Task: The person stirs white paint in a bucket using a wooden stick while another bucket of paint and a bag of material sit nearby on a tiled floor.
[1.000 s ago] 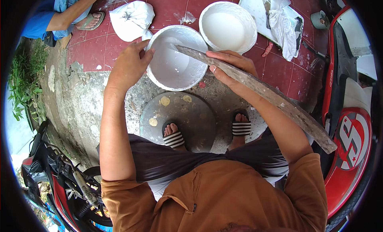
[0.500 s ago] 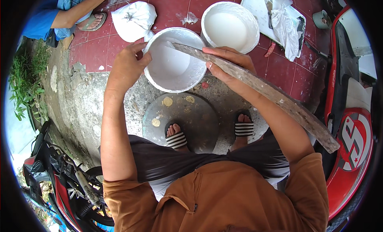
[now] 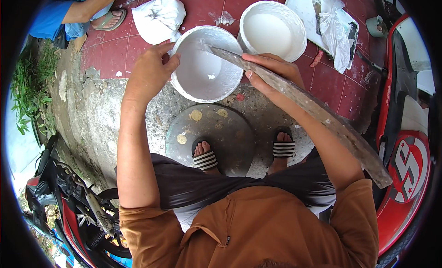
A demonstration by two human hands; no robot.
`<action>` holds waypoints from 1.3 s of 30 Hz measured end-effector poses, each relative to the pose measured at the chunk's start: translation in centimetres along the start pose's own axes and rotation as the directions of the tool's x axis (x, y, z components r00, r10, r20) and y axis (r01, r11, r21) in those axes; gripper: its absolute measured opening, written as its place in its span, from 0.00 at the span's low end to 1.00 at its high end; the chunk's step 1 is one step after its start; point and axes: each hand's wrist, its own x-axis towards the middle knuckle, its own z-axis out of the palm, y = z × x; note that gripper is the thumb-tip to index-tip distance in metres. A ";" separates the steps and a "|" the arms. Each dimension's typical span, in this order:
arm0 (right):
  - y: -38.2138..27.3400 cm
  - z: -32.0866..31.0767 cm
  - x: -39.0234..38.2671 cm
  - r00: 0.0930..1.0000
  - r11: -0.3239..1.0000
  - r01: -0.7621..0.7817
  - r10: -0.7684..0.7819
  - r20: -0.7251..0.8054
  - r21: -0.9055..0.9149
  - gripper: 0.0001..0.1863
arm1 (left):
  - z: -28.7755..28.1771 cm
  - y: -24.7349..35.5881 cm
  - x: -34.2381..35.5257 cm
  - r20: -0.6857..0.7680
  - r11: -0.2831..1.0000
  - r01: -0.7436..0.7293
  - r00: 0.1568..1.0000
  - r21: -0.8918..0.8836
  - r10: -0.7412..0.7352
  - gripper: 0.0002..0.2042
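A white bucket smeared with pale residue stands in front of me, with whitish material at its bottom. At its left rim is my left hand, thumb and fingers closed on the edge; the far fingertips are partly hidden. My right hand grips a long, worn wooden stick, thumb below and fingers on top. One end of the stick reaches into the bucket, while the other slants back over my right forearm. Beside it to the right is a second white bucket with smooth, off-white liquid or paste inside.
A tied white sack and a paint-stained tray with a plastic bag lie on red tiles. Another person's sandaled foot is at far left. Motorcycles stand left and right. A round slab lies underfoot.
The stick's end inside the bucket has shifted slightly right, and its outer end sits a bit lower. Both hands keep their holds. The whole view has moved slightly.
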 end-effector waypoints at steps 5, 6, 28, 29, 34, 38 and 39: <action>-0.7 -0.6 -1.1 0.998 0.999 -0.034 0.036 0.051 -0.031 0.20 | -0.2 -0.6 0.1 0.019 1.000 0.008 1.000 0.002 -0.009 0.20; -0.9 -0.4 -1.3 0.998 0.999 -0.034 0.036 0.054 -0.032 0.20 | -0.2 -0.6 0.0 0.018 1.000 0.010 1.000 0.001 -0.010 0.20; -3.8 -1.1 -0.6 0.967 0.972 -0.233 0.235 0.100 -0.032 0.17 | 0.4 0.9 -1.2 0.028 0.996 -0.071 0.997 0.055 0.069 0.21; -4.2 -1.0 -0.8 0.941 0.948 -0.316 0.318 0.116 -0.034 0.16 | 0.5 0.9 -1.2 0.033 0.996 -0.063 0.998 0.056 0.061 0.22; -3.0 0.2 -1.6 0.971 0.977 -0.204 0.210 0.116 -0.058 0.16 | 0.5 0.3 -1.0 0.034 0.996 -0.078 0.996 0.047 0.076 0.22; -3.0 0.6 -1.4 0.964 0.971 -0.239 0.234 0.129 0.023 0.18 | 0.7 -0.3 -0.8 0.031 0.995 -0.088 0.996 0.046 0.086 0.21; -3.1 0.6 -1.4 0.964 0.971 -0.239 0.234 0.125 0.024 0.18 | 0.6 -0.1 -0.8 0.032 0.995 -0.092 0.995 0.047 0.090 0.21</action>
